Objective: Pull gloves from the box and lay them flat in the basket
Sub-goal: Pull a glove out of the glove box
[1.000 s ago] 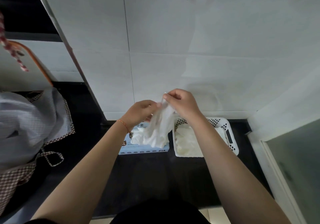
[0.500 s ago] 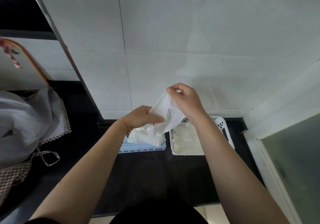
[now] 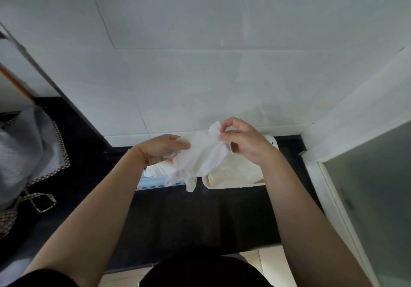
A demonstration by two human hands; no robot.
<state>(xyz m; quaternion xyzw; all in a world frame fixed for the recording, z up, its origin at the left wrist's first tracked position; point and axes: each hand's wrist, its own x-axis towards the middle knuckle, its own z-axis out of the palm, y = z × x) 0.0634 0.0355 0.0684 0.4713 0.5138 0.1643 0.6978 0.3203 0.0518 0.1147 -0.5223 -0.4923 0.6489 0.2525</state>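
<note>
Closest to me, two bare forearms reach out over the dark counter (image 3: 178, 220) toward the wall. The left hand (image 3: 164, 150), an orange string bracelet (image 3: 142, 153) on its wrist, lies against the lower left side of a white glove (image 3: 200, 155); its fingers are fairly straight along the material, and I cannot tell whether the thumb underneath nips it. The right hand (image 3: 242, 142) pinches the glove's upper edge between thumb and forefinger, the other fingers curled loosely. The glove stretches slantwise between the two hands, its top corner poking just above the right-hand pinch, its limp fingers dangling below and to the left, over the gap between the box and the basket. Under the left wrist sits the glove box (image 3: 153, 177), white material bulging from its opening. Just beside it, under the right hand, is the white basket (image 3: 233, 184) with pale gloves already lying in it. To the far left a grey cloth with checked trim (image 3: 26, 148) is heaped on the counter. Behind everything rises the white tiled wall (image 3: 200, 64).
</note>
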